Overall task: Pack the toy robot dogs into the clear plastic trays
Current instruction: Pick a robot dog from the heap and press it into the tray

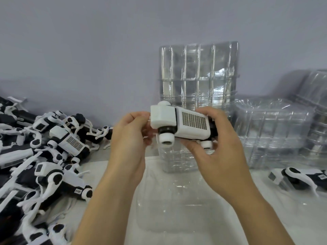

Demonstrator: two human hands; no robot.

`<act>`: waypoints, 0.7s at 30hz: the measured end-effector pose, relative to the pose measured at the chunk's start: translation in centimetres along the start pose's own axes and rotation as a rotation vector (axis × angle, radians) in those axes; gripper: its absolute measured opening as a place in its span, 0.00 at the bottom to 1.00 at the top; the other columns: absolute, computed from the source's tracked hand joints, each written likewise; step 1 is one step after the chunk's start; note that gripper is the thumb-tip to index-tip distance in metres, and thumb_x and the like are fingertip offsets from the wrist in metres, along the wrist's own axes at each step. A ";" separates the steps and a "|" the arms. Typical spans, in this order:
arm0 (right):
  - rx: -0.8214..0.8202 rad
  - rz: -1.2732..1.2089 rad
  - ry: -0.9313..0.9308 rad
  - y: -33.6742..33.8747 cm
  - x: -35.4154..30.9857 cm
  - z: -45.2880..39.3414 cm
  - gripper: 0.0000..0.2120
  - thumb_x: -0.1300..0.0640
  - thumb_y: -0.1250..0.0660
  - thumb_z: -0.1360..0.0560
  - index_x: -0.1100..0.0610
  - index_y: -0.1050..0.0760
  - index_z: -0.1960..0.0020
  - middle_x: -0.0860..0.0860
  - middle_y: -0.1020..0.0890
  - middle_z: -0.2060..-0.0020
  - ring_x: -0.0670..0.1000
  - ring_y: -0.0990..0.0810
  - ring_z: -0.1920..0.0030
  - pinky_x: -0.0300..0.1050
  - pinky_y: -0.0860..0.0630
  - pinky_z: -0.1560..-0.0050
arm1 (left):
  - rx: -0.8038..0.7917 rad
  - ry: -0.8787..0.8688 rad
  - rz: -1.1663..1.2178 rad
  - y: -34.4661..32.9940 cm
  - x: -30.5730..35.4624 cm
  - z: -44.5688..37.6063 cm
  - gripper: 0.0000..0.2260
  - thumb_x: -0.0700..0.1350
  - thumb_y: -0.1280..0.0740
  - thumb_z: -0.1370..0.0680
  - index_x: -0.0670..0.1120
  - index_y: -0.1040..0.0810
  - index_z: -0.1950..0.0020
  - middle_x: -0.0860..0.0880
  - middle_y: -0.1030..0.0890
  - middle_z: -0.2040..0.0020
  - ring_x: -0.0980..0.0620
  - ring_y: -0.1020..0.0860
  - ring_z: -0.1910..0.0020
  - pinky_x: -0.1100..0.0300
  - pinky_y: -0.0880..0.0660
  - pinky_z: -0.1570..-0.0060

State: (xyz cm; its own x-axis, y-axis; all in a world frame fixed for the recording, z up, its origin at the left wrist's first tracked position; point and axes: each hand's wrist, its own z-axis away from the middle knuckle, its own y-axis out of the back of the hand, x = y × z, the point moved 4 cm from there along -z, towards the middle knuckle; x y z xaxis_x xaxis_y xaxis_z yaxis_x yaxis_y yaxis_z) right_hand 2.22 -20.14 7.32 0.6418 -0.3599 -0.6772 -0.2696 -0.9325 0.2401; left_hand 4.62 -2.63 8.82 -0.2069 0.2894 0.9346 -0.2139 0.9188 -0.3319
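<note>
Both hands hold one white and black toy robot dog (pixel 184 122) in the air above the table, its gridded back panel facing me. My right hand (pixel 217 149) grips the body's rear end from below and behind. My left hand (pixel 131 137) pinches the head end on the left. Below the hands a clear plastic tray (pixel 177 206) lies flat on the white table. A heap of several more toy dogs (pixel 44 156) covers the table's left side.
A tall stack of clear trays (pixel 198 76) leans against the grey wall behind the hands. More clear trays (pixel 272 131) are piled at the right. One toy dog (pixel 299 177) lies on its side at the right edge.
</note>
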 end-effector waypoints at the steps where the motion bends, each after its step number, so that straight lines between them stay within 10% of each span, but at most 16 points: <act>1: -0.015 -0.008 -0.017 0.1 0.2 0.0 0.24 0.53 0.24 0.28 0.38 0.29 0.37 0.38 0.23 0.43 0.44 0.22 0.42 0.40 0.24 0.46 | 0.008 -0.016 -0.095 0.1 -0.1 -0.2 0.08 0.36 0.37 0.23 0.42 0.20 0.48 0.48 0.22 0.64 0.54 0.30 0.67 0.59 0.35 0.65; 10: -0.115 -0.119 -0.155 0.4 0.8 0.1 0.13 0.56 0.27 0.25 0.40 0.22 0.46 0.42 0.18 0.59 0.44 0.19 0.63 0.34 0.22 0.70 | -0.372 -0.481 -0.523 0.1 1.4 0.8 0.21 0.39 0.31 0.27 0.56 0.24 0.36 0.58 0.19 0.42 0.57 0.20 0.43 0.66 0.24 0.51; 21: -0.172 0.032 -0.172 0.3 1.2 0.0 0.11 0.50 0.25 0.27 0.37 0.23 0.49 0.36 0.17 0.57 0.38 0.19 0.55 0.26 0.28 0.56 | -0.306 -0.471 -0.424 0.0 1.3 0.5 0.21 0.30 0.25 0.31 0.54 0.18 0.47 0.54 0.15 0.54 0.57 0.18 0.56 0.68 0.23 0.59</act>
State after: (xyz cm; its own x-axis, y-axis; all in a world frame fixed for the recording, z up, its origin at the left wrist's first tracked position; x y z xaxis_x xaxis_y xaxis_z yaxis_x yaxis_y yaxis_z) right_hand 2.84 -20.86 6.59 0.4990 -0.3926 -0.7725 -0.1521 -0.9173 0.3680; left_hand 3.85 -2.42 10.02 -0.5715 -0.1937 0.7974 -0.1035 0.9810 0.1641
